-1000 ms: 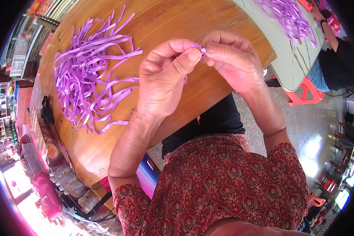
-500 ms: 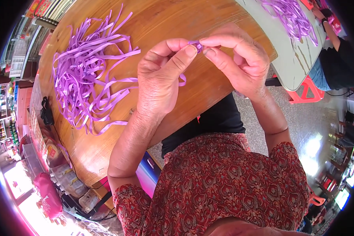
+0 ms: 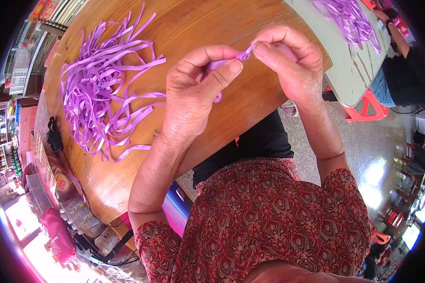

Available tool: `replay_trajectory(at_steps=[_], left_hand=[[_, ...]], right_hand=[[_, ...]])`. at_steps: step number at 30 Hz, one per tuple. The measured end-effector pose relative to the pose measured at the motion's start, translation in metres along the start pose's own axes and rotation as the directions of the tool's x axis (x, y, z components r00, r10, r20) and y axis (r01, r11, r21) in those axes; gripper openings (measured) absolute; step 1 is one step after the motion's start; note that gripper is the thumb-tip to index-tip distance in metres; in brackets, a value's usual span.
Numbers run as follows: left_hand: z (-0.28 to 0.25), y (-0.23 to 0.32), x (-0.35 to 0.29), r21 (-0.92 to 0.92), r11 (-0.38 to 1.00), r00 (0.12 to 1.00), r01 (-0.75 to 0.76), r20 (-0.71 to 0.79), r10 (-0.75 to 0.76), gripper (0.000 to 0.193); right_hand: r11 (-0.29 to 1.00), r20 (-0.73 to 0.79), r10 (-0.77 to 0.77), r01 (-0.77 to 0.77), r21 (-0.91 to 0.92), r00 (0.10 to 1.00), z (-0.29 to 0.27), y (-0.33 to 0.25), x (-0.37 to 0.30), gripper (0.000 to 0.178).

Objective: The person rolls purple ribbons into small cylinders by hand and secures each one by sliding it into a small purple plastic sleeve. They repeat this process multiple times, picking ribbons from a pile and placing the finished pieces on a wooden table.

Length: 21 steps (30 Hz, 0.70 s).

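Between my hands, above the wooden table, a purple ribbon (image 3: 243, 55) is stretched, with a small knot or loop in it. My left hand (image 3: 198, 80) pinches the ribbon between thumb and forefinger; part of it hangs below the palm. The other side of the knot is gripped by the thumb and forefinger of my right hand (image 3: 290, 59). To the left, a large tangled heap of purple ribbons (image 3: 97, 89) lies on the table, and a few strands reach toward my left wrist.
The round wooden table (image 3: 208, 23) curves in front of me. At the right stands a pale green table (image 3: 352, 78) with another purple ribbon pile (image 3: 349, 21), beside a person's arm (image 3: 399, 40) and a red stool (image 3: 366, 109). A black cable (image 3: 55, 134) hangs by the left edge.
My right hand has pulled slightly up and to the right, so the ribbon now shows drawn out between both hands. My left hand has stayed nearly in place.
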<state>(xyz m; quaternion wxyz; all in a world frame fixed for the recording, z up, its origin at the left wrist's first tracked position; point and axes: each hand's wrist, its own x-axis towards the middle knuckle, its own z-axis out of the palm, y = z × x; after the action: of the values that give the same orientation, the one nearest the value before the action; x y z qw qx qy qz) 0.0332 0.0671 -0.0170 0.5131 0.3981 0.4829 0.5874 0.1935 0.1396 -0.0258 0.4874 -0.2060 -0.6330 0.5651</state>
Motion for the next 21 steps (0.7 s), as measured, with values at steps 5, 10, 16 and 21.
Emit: replay_trajectory(at_steps=[5,10,16,21], left_hand=[[0.001,-0.002,0.000,-0.036,0.999,0.999,-0.039,-0.037,0.038,0.015],[0.002,-0.002,-0.001,-0.038,0.999,0.995,-0.017,-0.094,0.013,0.013],[-0.002,-0.002,-0.003,-0.037,0.999,1.000,-0.013,0.004,0.013,0.012],[0.001,0.002,-0.005,0.104,0.980,0.983,-0.170,0.085,0.161,0.013]], right_hand=[[0.991,0.081,-0.004,0.015,-0.136,0.997,-0.003,0.000,-0.001,0.012],[0.947,0.104,-0.132,0.156,-0.282,0.986,-0.001,-0.005,-0.001,0.025],[0.672,0.347,-0.389,0.521,-0.527,0.853,-0.005,-0.014,0.010,0.038],[0.645,0.401,-0.391,0.558,-0.523,0.828,-0.008,-0.014,0.009,0.030]])
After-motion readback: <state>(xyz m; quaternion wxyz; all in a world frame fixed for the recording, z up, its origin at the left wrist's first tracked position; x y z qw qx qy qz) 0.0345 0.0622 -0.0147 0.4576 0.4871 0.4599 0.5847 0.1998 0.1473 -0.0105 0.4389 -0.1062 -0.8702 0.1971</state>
